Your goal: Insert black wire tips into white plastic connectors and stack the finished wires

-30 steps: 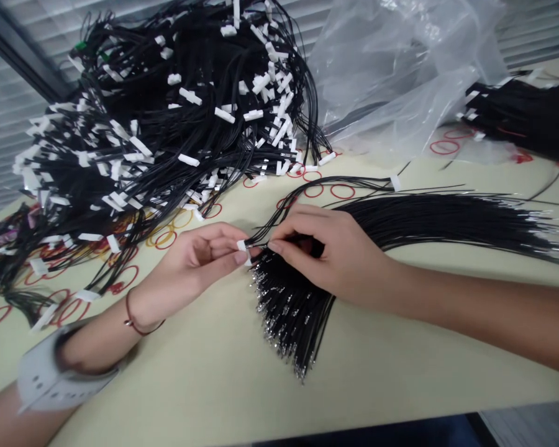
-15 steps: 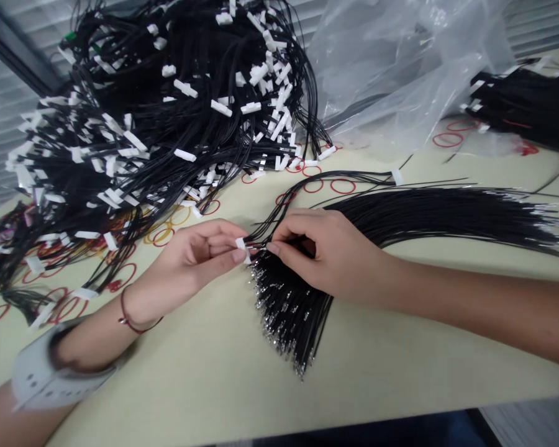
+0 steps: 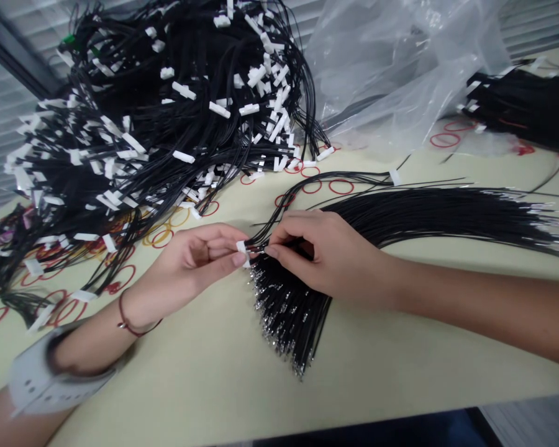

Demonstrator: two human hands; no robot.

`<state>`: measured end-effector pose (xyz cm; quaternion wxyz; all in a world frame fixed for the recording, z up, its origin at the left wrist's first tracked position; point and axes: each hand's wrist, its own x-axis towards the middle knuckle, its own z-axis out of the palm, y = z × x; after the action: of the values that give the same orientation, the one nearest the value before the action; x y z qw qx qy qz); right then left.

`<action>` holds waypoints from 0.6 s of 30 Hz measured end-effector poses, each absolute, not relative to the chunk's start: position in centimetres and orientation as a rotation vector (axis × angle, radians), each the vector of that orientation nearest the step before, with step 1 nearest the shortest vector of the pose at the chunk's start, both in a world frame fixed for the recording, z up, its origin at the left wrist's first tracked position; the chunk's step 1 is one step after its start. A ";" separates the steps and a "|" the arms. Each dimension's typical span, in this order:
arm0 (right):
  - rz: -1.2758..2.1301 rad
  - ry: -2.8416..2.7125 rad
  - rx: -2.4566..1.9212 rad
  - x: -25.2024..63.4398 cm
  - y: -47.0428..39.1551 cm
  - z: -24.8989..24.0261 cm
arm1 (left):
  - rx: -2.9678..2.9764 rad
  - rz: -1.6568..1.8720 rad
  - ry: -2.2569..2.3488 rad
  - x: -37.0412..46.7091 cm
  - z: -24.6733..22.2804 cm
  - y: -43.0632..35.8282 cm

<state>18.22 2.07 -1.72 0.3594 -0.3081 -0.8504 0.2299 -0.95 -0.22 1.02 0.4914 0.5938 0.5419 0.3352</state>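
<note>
1. White plug [image 3: 243,254], head view: positioned between the thumb and fingers of the left hand [image 3: 193,257], just beside the fanned wire ends [image 3: 286,310].
2. Change: slight. Both hands keep nearly the same places as a second ago; the work appears to remain at one step.
3. Left fingers: curled, pinching the plug.
4. Right hand [image 3: 330,254]: thumb and forefinger pressed together, apparently on a thin wire [image 3: 261,251]; whether it touches the plug is unclear.

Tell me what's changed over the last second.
Very little: the right hand seems slightly nearer the white connector, though the view shifted too. Nothing was visibly let go: the left hand still holds the connector, the right still appears to pinch a black wire. The harness pile and plastic bag stayed put.
</note>
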 end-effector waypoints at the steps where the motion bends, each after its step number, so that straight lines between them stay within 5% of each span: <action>1: 0.600 -2.190 -0.797 18.2 2.1 -1.7 | 1.450 0.814 1.326 -0.9 1.0 -0.2; 18: 0.509 -2.255 -0.743 18.2 2.1 -1.9 | 1.493 0.799 1.270 -1.2 0.9 -0.1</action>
<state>18.24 2.05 -1.90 0.3491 -0.2866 -0.8702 0.1965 -1.17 -0.12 0.86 0.4903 0.6146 0.5230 0.3291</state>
